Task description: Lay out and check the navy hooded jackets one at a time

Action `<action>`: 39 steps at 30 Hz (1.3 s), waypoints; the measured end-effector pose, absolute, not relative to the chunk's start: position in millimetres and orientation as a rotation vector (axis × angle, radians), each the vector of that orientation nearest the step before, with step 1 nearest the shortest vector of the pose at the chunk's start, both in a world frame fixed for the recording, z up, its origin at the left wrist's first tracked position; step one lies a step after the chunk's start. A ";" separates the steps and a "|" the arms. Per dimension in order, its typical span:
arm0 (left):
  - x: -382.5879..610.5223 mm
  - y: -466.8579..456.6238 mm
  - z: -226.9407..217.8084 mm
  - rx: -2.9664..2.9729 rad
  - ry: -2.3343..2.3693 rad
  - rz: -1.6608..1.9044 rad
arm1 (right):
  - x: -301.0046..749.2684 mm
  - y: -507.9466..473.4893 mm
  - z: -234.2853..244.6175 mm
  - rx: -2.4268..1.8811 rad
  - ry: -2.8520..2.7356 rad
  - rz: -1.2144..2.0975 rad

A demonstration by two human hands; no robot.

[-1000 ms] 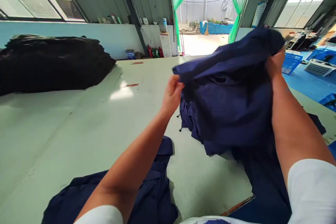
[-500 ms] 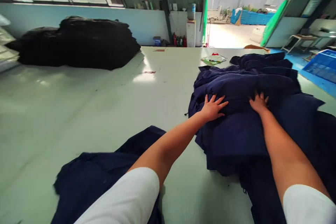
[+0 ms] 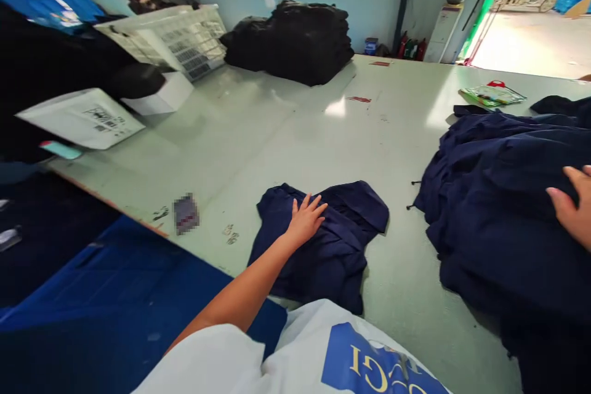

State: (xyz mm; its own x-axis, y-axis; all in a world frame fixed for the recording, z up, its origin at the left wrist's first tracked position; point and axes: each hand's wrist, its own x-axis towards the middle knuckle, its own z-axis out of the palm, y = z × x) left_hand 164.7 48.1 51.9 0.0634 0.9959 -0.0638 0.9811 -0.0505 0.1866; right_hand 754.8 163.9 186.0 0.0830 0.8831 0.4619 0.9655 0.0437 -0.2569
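A dark navy garment [image 3: 323,258] lies partly folded on the pale green table, close to my body. My left hand [image 3: 307,220] rests on its upper part, fingers spread. To the right, a big heap of navy garments [image 3: 498,215] is piled up, with small cord ends poking from its left side. At the right edge of the view, my right hand [image 3: 575,203] lies against this heap with thumb and fingers apart; part of the hand is cut off by the frame.
The table [image 3: 221,154] stretches away to a black covered bundle [image 3: 309,43]. At left are a white crate [image 3: 194,43], a white bag with print [image 3: 87,117] and a blurred patch [image 3: 186,213]. A green packet [image 3: 494,94] lies behind the heap. Blue material [image 3: 138,295] hangs below the table edge.
My view has swung left. My left hand has moved off the heap onto the single navy garment, while my right hand remains at the heap.
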 end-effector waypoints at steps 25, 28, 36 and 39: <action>13.6 -62.7 -1.5 1.827 1.717 0.542 | 225.4 38.4 7.3 -1.760 -2.100 1.171; -6.5 -62.6 14.5 1.851 1.609 0.543 | 229.3 34.4 21.2 -1.651 -1.852 1.288; -35.4 -87.5 49.7 2.025 1.337 0.235 | 352.7 10.6 88.2 -1.333 -0.930 0.990; -39.4 -91.5 58.7 2.104 1.205 -0.052 | 417.1 -25.7 101.8 -1.691 -0.935 0.636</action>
State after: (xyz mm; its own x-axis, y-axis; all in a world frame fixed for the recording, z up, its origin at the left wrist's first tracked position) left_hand -39.4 -91.5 58.7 0.5659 0.7423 -0.3588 0.7705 -0.3212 0.5507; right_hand 417.1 -25.7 101.8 0.5530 0.8324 0.0349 0.2733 -0.1417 -0.9514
